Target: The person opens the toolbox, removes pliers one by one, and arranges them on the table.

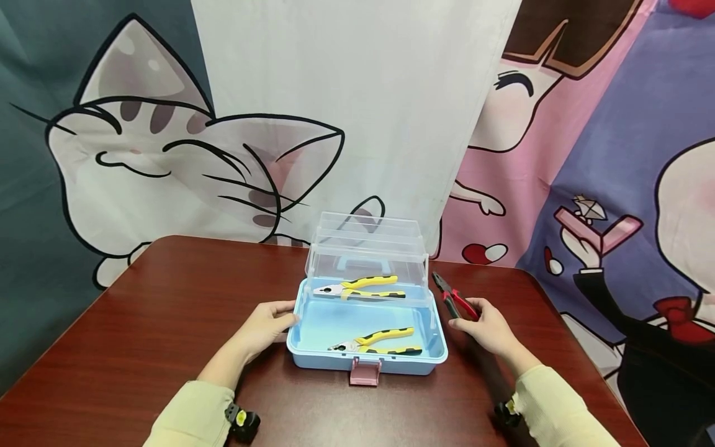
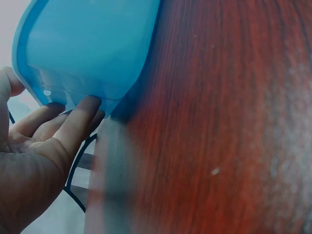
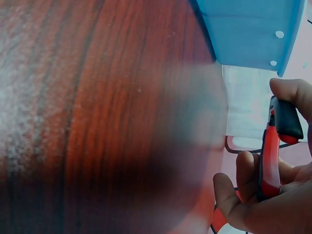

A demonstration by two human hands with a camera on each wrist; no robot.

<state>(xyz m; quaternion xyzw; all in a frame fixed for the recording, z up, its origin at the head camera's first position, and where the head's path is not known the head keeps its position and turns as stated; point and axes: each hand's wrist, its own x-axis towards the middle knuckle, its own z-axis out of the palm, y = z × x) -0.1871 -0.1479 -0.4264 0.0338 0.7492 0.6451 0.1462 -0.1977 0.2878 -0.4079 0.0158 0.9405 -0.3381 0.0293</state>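
A light blue toolbox (image 1: 363, 364) with its clear lid (image 1: 368, 248) raised stands on the table. My left hand (image 1: 267, 328) holds its left side, the thumb over the rim and the fingertips against the outer wall (image 2: 92, 63). Inside lie two pliers with yellow and black handles: one pair of pliers (image 1: 363, 288) toward the back, the other yellow pliers (image 1: 380, 341) near the front. Beside the box's right side my right hand (image 1: 490, 329) grips red and black pliers (image 1: 455, 298) by the handles, jaws pointing away from me. Both handles show in the right wrist view.
A pink latch (image 1: 365, 372) hangs down at the toolbox's front. The dark red wooden table (image 1: 167, 323) extends to both sides of the box. Behind its far edge hangs a cloth backdrop (image 1: 363, 93) printed with cartoon figures.
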